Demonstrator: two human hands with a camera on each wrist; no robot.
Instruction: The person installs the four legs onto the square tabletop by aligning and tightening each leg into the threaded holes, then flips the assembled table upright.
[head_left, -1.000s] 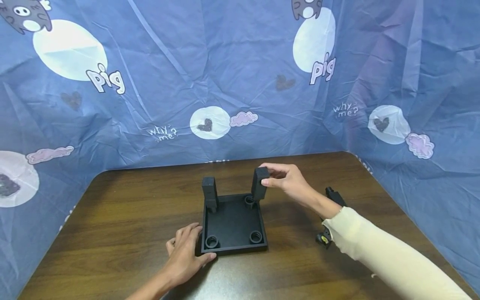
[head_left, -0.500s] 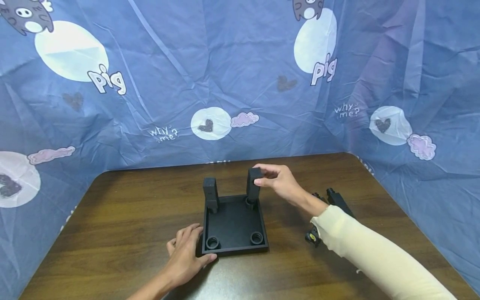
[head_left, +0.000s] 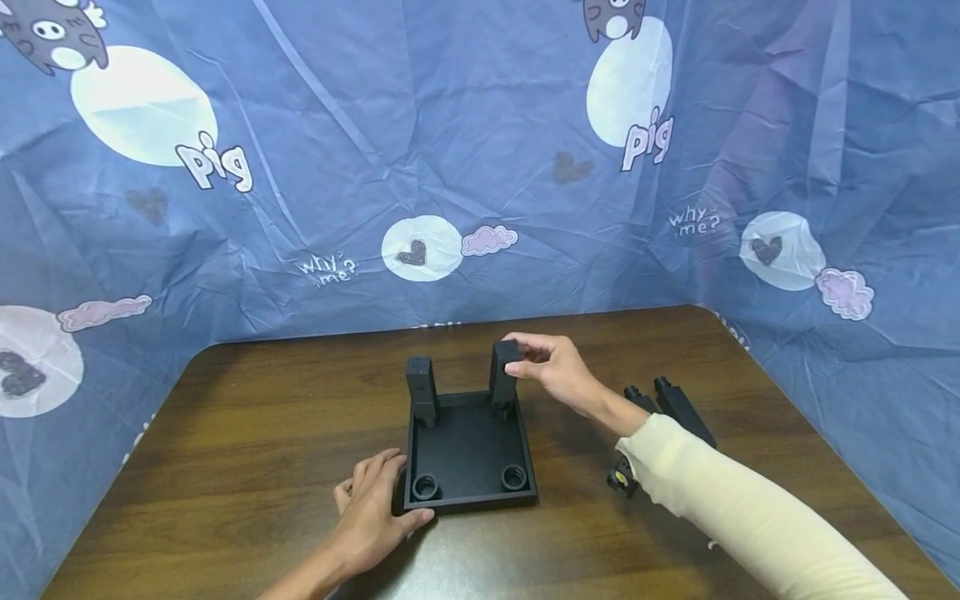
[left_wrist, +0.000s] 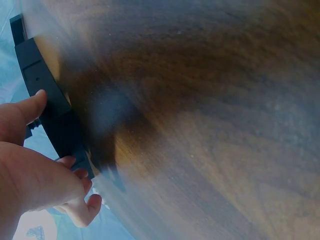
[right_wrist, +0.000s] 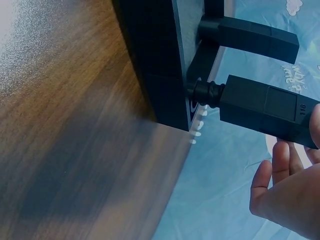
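Note:
A black square tabletop (head_left: 468, 458) lies underside up, with a threaded socket (head_left: 425, 487) at its near left corner and another socket (head_left: 513, 477) at its near right. One square black leg (head_left: 422, 390) stands upright at the far left corner. My right hand (head_left: 558, 367) pinches the top of a second leg (head_left: 503, 375) at the far right corner. In the right wrist view, this leg's threaded end (right_wrist: 207, 94) sits at the socket, with some thread showing. My left hand (head_left: 371, 512) grips the near left corner, thumb on the front side, fingers along the left side.
Two more black legs (head_left: 682, 410) lie on the right side of the wooden table (head_left: 247, 458), partly behind the right sleeve. A small black piece with a yellow spot (head_left: 621, 478) shows beside the sleeve. A blue printed cloth (head_left: 337, 167) hangs behind the table.
My right hand has moved left with the leg, which went from tilted beside the far right socket to upright over it. The left hand and tabletop have stayed in place.

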